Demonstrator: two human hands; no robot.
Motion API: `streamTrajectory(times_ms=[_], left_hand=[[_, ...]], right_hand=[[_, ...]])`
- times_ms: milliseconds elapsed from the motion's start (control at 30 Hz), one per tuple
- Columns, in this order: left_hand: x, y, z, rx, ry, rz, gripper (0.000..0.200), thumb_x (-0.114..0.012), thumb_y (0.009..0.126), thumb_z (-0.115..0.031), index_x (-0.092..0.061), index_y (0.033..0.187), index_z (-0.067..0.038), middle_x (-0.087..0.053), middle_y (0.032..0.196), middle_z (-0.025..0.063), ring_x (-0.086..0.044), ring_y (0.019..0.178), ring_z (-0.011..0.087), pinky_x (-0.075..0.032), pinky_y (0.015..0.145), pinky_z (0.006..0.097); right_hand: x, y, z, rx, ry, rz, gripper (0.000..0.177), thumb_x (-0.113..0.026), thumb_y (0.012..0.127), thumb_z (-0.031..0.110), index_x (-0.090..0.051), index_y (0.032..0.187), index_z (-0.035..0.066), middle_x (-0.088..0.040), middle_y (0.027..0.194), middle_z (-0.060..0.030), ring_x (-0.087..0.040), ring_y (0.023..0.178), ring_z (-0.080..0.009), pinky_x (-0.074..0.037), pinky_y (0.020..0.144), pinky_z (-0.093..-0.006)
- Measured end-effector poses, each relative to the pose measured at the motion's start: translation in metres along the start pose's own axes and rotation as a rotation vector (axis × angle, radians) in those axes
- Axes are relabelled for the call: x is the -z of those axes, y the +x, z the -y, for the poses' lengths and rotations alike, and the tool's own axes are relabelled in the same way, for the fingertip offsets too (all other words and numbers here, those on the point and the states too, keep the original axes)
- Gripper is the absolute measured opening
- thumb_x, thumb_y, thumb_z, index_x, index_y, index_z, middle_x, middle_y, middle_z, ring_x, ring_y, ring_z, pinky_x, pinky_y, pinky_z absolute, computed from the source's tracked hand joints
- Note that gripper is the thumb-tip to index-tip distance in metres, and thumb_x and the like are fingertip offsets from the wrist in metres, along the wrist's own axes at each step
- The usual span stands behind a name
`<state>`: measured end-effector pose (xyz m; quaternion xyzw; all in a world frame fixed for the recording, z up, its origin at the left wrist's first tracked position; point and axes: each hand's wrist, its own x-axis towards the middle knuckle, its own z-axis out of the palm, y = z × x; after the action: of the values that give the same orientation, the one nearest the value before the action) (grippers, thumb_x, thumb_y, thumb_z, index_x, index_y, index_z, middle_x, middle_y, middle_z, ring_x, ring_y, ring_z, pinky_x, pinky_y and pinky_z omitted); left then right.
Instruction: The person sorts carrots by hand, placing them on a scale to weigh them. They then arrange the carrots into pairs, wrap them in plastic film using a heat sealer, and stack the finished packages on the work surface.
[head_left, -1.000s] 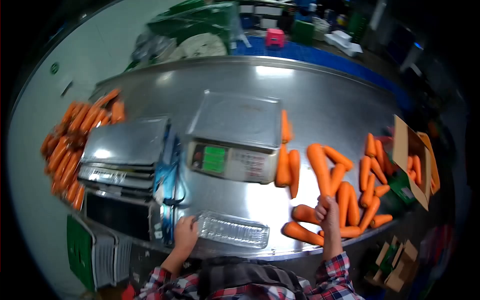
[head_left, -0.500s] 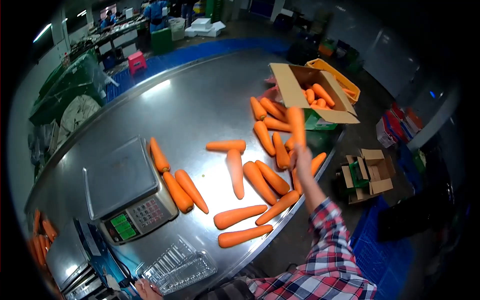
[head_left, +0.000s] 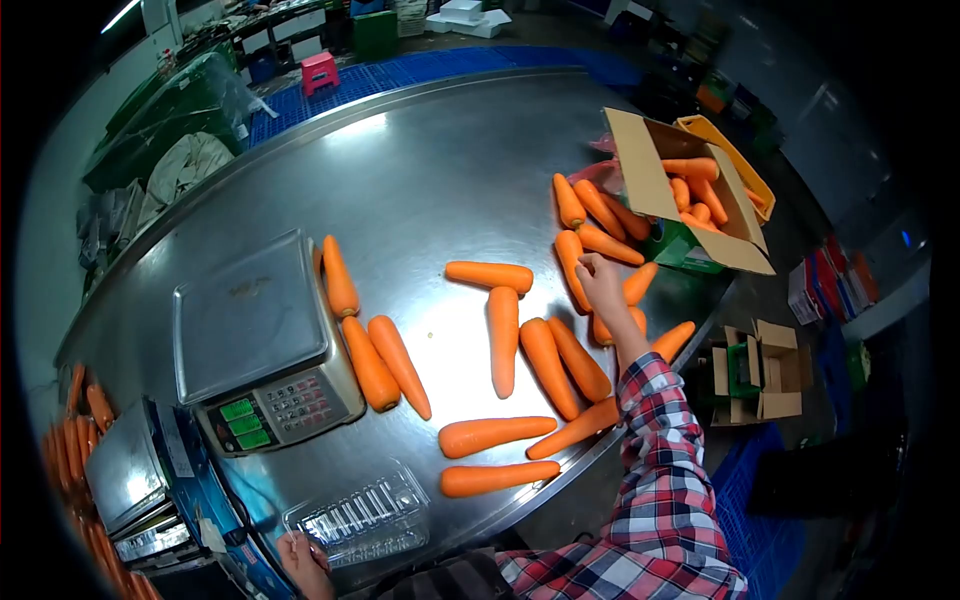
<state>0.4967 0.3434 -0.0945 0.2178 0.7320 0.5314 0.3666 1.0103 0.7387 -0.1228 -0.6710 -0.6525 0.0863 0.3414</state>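
Note:
My right hand (head_left: 602, 284) is among the loose carrots on the metal table, fingers closed over the narrow end of a carrot that it mostly hides. Beside its fingertips lies another carrot (head_left: 568, 262). At the bottom left, my left hand (head_left: 305, 562) pinches the edge of a clear plastic tray (head_left: 365, 520). Several carrots (head_left: 503, 342) are spread over the middle and near edge of the table. An open cardboard box (head_left: 640, 165) at the back right holds several carrots, one (head_left: 690, 168) lying across the top.
A scale (head_left: 250, 320) stands on the left of the metal table (head_left: 440, 150), with three carrots (head_left: 370, 365) along its right side. A yellow crate (head_left: 740, 150) is behind the cardboard box. More carrots (head_left: 70, 445) lie at the far left. Empty cartons (head_left: 780, 370) sit below, right.
The carrot that was in my right hand now lies in the cardboard box. My right hand has come down to the loose carrots. The view has shifted; my left hand stays at the tray.

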Motion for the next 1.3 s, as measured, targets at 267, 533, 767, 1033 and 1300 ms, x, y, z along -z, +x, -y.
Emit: streamTrajectory(times_ms=[267, 533, 767, 1033, 1300], left_hand=[[0.011, 0.0, 0.014, 0.058, -0.086, -0.057, 0.006, -0.05, 0.091, -0.012, -0.051, 0.089, -0.006, -0.047, 0.059, 0.0008, -0.04, 0.044, 0.0061, -0.032, 0.038, 0.0191], [-0.009, 0.014, -0.007, 0.08, -0.147, -0.016, 0.005, -0.05, 0.092, -0.012, -0.047, 0.089, -0.009, -0.043, 0.054, -0.0002, -0.036, 0.039, 0.0053, -0.026, 0.033, 0.0193], [-0.024, 0.074, -0.09, -0.105, -0.144, 0.03, 0.005, -0.05, 0.093, -0.011, -0.048, 0.09, -0.007, -0.046, 0.063, -0.0021, -0.039, 0.049, 0.0035, -0.03, 0.042, 0.0172], [-0.018, 0.085, -0.083, -0.069, -0.132, 0.059, 0.005, -0.05, 0.092, -0.006, -0.05, 0.097, -0.006, -0.049, 0.066, -0.002, -0.043, 0.056, 0.0023, -0.032, 0.048, 0.0159], [-0.023, 0.153, -0.099, -0.199, -0.11, -0.096, 0.003, -0.046, 0.092, -0.006, -0.049, 0.094, -0.005, -0.045, 0.063, -0.0033, -0.04, 0.05, 0.0033, -0.034, 0.044, 0.0186]], right_hand=[[-0.031, 0.002, 0.005, -0.241, -0.62, -0.004, 0.028, -0.061, 0.077, 0.021, -0.059, 0.099, 0.003, -0.059, 0.099, -0.0193, -0.055, 0.096, -0.0372, -0.044, 0.082, -0.0473], [-0.116, 0.005, 0.129, 0.107, 0.203, 0.343, 0.03, -0.057, 0.086, 0.024, -0.057, 0.101, -0.001, -0.064, 0.088, -0.0204, -0.062, 0.084, -0.0347, -0.048, 0.074, -0.0403], [-0.246, -0.031, 0.269, 0.113, 0.274, 0.625, 0.067, -0.052, 0.085, 0.048, -0.043, 0.124, -0.006, -0.062, 0.097, -0.0272, -0.063, 0.09, -0.0361, -0.048, 0.082, -0.04], [-0.22, -0.011, 0.241, -0.672, 1.238, 0.879, 0.029, -0.059, 0.084, 0.035, -0.055, 0.083, 0.006, -0.052, 0.066, -0.0025, -0.05, 0.055, -0.0109, -0.041, 0.05, -0.0257], [-0.085, -0.045, 0.271, -0.202, 1.389, 0.985, 0.057, -0.063, 0.078, 0.034, -0.043, 0.121, 0.003, -0.054, 0.087, -0.0035, -0.054, 0.069, -0.0121, -0.046, 0.059, -0.0268]])
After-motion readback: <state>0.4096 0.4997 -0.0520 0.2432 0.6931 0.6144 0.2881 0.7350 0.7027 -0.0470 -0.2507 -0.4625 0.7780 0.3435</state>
